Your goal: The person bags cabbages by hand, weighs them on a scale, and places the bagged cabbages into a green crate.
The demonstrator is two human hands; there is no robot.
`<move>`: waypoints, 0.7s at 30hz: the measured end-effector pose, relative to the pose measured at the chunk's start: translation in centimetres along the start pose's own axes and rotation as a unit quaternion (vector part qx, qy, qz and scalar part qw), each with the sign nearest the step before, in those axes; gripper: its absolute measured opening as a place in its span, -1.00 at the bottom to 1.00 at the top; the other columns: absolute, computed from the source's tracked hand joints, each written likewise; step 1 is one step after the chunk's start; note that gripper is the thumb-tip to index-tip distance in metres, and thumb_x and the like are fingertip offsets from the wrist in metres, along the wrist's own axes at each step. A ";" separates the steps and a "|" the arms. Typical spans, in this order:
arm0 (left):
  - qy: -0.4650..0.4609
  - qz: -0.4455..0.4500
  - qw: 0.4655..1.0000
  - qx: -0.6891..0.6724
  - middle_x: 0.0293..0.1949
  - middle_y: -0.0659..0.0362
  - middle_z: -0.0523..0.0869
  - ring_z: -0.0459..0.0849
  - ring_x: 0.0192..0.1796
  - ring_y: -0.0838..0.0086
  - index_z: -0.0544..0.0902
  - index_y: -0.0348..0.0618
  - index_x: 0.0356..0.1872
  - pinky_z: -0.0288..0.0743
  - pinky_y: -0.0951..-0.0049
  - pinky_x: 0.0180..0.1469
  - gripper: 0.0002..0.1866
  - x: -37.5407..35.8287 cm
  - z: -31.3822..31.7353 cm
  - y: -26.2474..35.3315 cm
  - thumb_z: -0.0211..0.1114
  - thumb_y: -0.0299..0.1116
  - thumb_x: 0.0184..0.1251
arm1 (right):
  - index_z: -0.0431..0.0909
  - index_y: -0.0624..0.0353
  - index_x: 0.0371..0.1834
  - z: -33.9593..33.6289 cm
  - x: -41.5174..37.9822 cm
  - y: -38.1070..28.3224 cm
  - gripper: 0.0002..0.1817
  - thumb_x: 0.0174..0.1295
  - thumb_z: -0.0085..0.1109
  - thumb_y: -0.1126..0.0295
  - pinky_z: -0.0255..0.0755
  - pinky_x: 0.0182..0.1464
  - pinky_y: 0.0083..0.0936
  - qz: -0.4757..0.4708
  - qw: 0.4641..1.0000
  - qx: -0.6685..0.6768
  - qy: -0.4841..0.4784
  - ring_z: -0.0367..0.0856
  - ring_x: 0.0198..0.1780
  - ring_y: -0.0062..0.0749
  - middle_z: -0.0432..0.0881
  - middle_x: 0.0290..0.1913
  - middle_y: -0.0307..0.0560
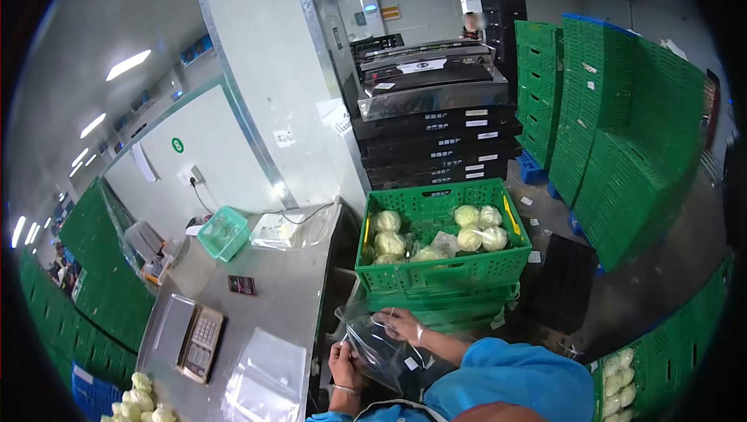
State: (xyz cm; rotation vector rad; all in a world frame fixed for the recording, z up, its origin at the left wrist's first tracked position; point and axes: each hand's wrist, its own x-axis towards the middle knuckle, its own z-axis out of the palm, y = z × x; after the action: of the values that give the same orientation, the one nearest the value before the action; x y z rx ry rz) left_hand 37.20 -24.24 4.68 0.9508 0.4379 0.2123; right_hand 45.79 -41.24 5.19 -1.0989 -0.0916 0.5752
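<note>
A worker in a blue long-sleeved top stands at the edge of a grey metal worktop [288,297] in a packing room, both hands busy with a clear, crinkled plastic bag [379,348] held low in front of the body, between the worktop's edge and a stack of crates; the left hand [342,364] is closed on the bag's near edge, fingers curled over the film, while the right hand [401,322] pinches its upper rim, the two hands a little apart so that the mouth appears to be pulled open; the bag looks empty, thin and glossy, with a small white label on its side; whether anything lies at its bottom cannot be told. Just beyond the hands, a green slatted plastic crate [443,270] on top of that stack holds several pale green round cabbages [480,227], some of them wrapped in film, with bare floor showing in its middle; judged from this, the bagging is under way but far from finished, since no head has yet gone into the bag in hand. On the worktop lie a flat pile of clear plastic bags [268,375], a grey electronic weighing scale with a keypad [191,336], a small dark card [241,285] and a small teal plastic basket [224,233]; more cabbages [140,402] sit at its near corner; tall walls of folded green crates [615,134] and a stack of black trays [436,142] fill the room behind.
</note>
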 end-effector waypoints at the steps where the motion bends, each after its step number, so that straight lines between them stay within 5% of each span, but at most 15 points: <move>1: 0.002 -0.004 1.000 -0.002 -0.64 0.32 0.46 0.33 -0.70 0.70 0.45 -0.06 -0.38 0.17 0.71 -0.68 -0.89 0.0 0.3 0.2 0.16 -0.35 0.35 | 0.55 0.16 -0.16 -0.2 -0.2 -0.3 -0.75 0.33 0.05 0.21 -0.04 -0.71 -0.70 -0.006 1.000 -0.004 -0.005 0.21 -0.69 -0.72 0.30 -0.68 -0.37; 7: -0.025 0.005 1.000 0.000 -0.65 0.33 0.46 0.34 -0.69 0.69 0.47 -0.08 -0.37 0.16 0.70 -0.68 -0.88 -0.4 1.4 -0.2 0.18 -0.32 0.34 | 0.55 0.20 -0.13 -2.0 1.2 0.6 -0.75 0.33 0.05 0.25 0.16 -0.59 -0.70 -0.047 0.998 0.032 -0.006 0.27 -0.62 -0.70 0.34 -0.64 -0.36; 10: -0.021 0.002 1.000 0.015 -0.65 0.32 0.46 0.34 -0.68 0.70 0.49 -0.10 -0.38 0.17 0.70 -0.66 -0.87 -0.2 1.9 -0.1 0.19 -0.32 0.33 | 0.56 0.17 -0.12 -1.1 -0.8 -1.4 -0.75 0.33 0.06 0.23 -0.09 -0.72 -0.71 -0.027 1.000 0.007 0.003 0.18 -0.72 -0.75 0.43 -0.61 -0.34; 11: -0.013 0.007 1.000 0.006 -0.65 0.32 0.49 0.34 -0.68 0.70 0.52 -0.13 -0.40 0.17 0.70 -0.65 -0.87 0.1 2.0 -0.4 0.20 -0.34 0.32 | 0.56 0.14 -0.09 -1.0 -0.8 -1.4 -0.71 0.33 0.04 0.17 -0.12 -0.69 -0.71 -0.034 0.999 -0.001 0.001 0.16 -0.72 -0.73 0.29 -0.69 -0.39; 21: -0.031 0.008 0.999 -0.001 -0.66 0.32 0.51 0.37 -0.69 0.68 0.52 -0.11 -0.42 0.20 0.69 -0.66 -0.84 0.6 1.5 -1.5 0.20 -0.30 0.32 | 0.54 0.20 -0.09 -1.2 -1.8 -2.2 -0.72 0.35 0.02 0.23 0.01 -0.72 -0.74 -0.042 0.999 0.012 -0.016 0.20 -0.70 -0.73 0.30 -0.68 -0.37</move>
State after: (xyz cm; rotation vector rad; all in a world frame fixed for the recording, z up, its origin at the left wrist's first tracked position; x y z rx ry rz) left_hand 38.39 -25.96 3.99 0.9559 0.3739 0.1970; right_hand 45.56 -43.74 6.90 -1.0569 -0.1577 0.5166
